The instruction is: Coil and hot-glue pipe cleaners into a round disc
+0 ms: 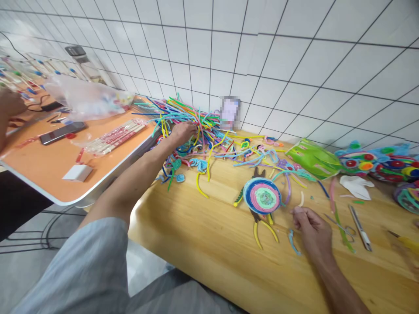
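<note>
My left hand (pixel 183 133) reaches into a heap of colourful pipe cleaners (pixel 176 107) against the wall. Its fingers are bent and closed among the stems, which partly hide them; which stem they grip, I cannot make out. Over the wooden table, my right hand (pixel 312 231) is closed with thumb and forefinger together. A short cream piece (pixel 301 199) lies just beyond those fingertips; whether they hold anything is unclear. Left of this hand, a round coiled disc (pixel 262 196) in blue, white, pink and green rests on yellow-handled pliers (pixel 258 233). A blue curved strip (pixel 293 243) lies nearby.
Scissors (pixel 343 227), a utility knife (pixel 360 229), a green packet (pixel 314 159) and colourful coiled pieces (pixel 360 163) are on the right. An orange table (pixel 114 168) at left bears a phone (pixel 63 132) and wrapped sticks (pixel 114 137). Another person's hand (pixel 11 104) shows at far left.
</note>
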The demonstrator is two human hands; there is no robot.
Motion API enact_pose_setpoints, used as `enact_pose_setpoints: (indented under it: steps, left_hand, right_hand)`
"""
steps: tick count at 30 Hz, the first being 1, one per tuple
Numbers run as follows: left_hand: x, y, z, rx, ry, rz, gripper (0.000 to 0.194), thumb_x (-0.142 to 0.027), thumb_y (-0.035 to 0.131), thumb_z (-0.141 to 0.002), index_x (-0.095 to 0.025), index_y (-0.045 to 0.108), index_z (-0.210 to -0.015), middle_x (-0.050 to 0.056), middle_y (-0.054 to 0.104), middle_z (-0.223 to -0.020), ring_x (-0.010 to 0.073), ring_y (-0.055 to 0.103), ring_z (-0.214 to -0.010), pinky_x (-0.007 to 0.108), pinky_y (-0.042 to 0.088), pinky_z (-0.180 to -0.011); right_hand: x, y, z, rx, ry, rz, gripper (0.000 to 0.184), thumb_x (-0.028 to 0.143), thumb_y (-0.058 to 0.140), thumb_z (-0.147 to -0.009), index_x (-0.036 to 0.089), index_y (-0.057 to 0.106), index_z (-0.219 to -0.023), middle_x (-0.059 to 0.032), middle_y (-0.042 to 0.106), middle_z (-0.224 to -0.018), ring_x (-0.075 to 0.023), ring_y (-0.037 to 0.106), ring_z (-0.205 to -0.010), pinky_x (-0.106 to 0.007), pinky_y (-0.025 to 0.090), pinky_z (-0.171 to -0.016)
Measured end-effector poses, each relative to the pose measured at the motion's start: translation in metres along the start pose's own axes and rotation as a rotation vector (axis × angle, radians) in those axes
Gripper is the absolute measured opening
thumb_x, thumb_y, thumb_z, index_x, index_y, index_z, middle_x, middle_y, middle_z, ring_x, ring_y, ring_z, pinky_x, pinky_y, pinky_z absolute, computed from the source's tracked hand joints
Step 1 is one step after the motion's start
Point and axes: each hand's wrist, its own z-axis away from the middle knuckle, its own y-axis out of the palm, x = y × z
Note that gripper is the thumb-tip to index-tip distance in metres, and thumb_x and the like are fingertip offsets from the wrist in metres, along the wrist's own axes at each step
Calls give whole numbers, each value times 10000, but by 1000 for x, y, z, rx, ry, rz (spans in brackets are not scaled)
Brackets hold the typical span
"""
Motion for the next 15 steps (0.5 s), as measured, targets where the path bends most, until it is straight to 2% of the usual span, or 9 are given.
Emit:
enact_pose_setpoints:
  steps: [6, 10, 15]
  left_hand:
    - [1, 0, 1, -6, 85, 94, 360, -322, 537, -1029, -186, 851, -1142, 140, 821, -1153, 284, 756, -1102, 366, 586, -984]
    - [3, -1, 1, -12, 69, 118, 395, -239, 493, -1013, -143, 834, -1188, 151, 818, -1193, 289, 759, -1109, 395, 586, -1019]
    - [3, -3, 3, 41, 35, 106, 437, -137, 450, -979, -158, 820, -1210, 114, 848, -1154, 261, 787, -1092, 338, 594, -972]
  right_hand:
    - [2, 0, 1, -30, 26, 11, 539, 753, 710, -881, 233, 740, -744, 12, 570, -615, -162, 537, -576, -291, 466, -567]
    - [-2, -2, 1, 1, 50, 12, 519, 740, 715, -898, 237, 753, -774, 8, 600, -641, -171, 563, -607, -294, 508, -604]
    - [-4, -3, 0, -12, 58, -2, 506, 727, 736, -894, 238, 755, -767, 9, 608, -647, -172, 564, -616, -294, 509, -607]
